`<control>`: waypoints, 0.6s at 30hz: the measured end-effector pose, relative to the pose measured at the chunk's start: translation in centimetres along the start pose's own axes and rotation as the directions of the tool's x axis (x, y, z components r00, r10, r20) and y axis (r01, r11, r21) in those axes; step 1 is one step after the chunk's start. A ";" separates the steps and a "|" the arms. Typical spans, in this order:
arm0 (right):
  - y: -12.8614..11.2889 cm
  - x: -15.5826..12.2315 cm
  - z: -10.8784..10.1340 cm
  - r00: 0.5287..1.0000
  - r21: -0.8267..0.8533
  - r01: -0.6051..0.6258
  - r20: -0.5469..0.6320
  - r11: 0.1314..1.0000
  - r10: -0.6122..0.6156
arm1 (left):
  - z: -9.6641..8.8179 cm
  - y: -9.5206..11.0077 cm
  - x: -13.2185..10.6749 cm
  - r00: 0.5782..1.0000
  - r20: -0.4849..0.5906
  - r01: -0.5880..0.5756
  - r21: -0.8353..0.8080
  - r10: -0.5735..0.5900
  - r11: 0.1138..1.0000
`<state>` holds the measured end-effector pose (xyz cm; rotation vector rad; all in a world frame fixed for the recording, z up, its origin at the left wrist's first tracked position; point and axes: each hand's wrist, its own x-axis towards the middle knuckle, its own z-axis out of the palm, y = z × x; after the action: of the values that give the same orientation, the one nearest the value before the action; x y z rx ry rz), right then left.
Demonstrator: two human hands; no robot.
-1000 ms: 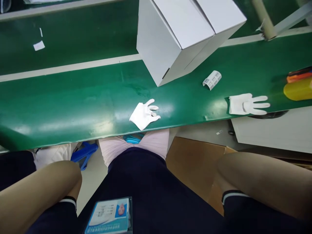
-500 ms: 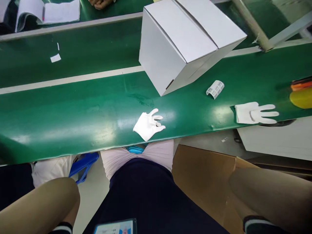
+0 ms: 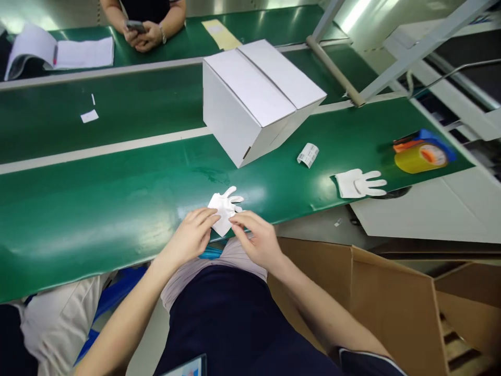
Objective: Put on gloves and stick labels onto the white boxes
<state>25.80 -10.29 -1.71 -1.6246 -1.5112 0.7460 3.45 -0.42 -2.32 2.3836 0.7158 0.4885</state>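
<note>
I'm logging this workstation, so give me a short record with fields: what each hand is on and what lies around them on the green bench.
left hand: fingertips on the near white glove
right hand: fingertips at that glove's near edge
bench: green, glove lies at its front edge
second glove: flat, to the right
white carton: closed, behind the glove
label strip: curled, between carton and second glove
tape dispenser: far right

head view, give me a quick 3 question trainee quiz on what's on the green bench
1. True or false: both hands touch the near white glove.
2. Which lies nearest the tape roll? A) the far white glove B) the white box C) the open booklet
3. What small curled thing lies between the white box and the far white glove?

Key: 1 true: left hand and right hand pinch its near edge. 2 A. 3 the label strip.
</note>
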 end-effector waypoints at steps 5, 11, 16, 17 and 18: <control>1.6 -1.3 1.6 0.982 0.056 -0.117 -0.140 0.992 0.124 | 3.1 -3.6 0.4 0.998 0.013 0.059 0.056 -0.059 0.997; 4.4 -1.9 0.7 0.940 0.196 -0.291 -0.125 0.937 0.318 | -3.3 -7.4 5.1 0.858 -0.202 0.320 -0.509 -0.473 0.799; 6.0 -2.0 2.8 0.936 0.271 -0.341 0.010 0.900 0.352 | -10.9 -3.9 7.3 0.734 -0.564 0.122 -0.437 -0.377 0.891; 6.2 -2.2 3.5 0.938 0.276 -0.343 0.046 0.898 0.344 | -11.2 -2.5 6.8 0.750 -0.592 0.116 -0.320 -0.294 0.940; 6.2 -2.5 4.3 0.939 0.282 -0.345 0.088 0.895 0.334 | -10.9 -1.2 6.0 0.782 -0.587 0.109 -0.201 -0.209 0.973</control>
<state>25.21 -12.04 -9.40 -1.6670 -1.0843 1.1411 2.38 8.77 6.17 1.9815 1.0990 1.2202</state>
